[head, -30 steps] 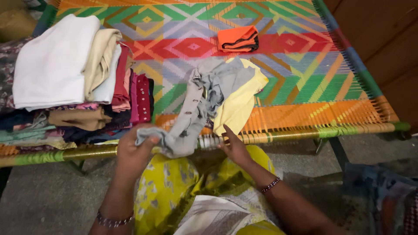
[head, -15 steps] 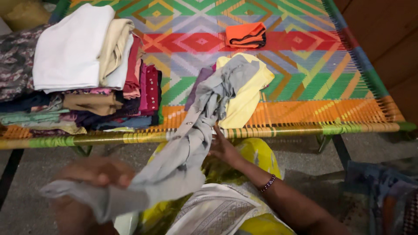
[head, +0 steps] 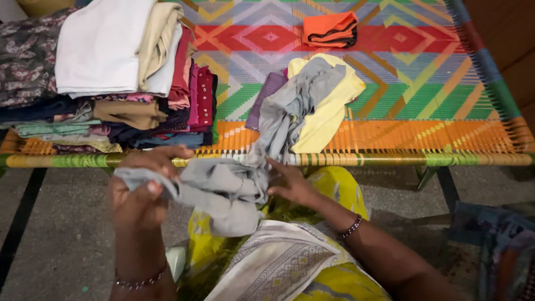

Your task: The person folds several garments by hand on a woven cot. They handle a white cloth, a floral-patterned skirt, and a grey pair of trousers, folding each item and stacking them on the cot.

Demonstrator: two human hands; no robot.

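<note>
A grey garment (head: 234,184) is gripped at one end by the left hand (head: 142,189), whose fingers are closed over a bunched fold of the cloth. The right hand (head: 290,181) is laid against the same garment just to the right of that grip, its fingers curled into the fabric; how firmly it is pinched cannot be told. From the grip the grey cloth is drawn up and away over the near rail of a woven cot (head: 390,128), where its far part is draped across a yellow garment (head: 329,111) and a purple cloth (head: 267,95). The cot's surface is strung in bright bands of orange, green, red and blue in diamond patterns. Beyond the yellow garment, well apart from the hands, a folded orange piece (head: 330,29) is set on the weave. Above and to the left of the gripping hand, a tall stack of folded clothes (head: 111,83) is piled on the cot. Below the hands a grey concrete floor (head: 61,245) is seen.
</note>
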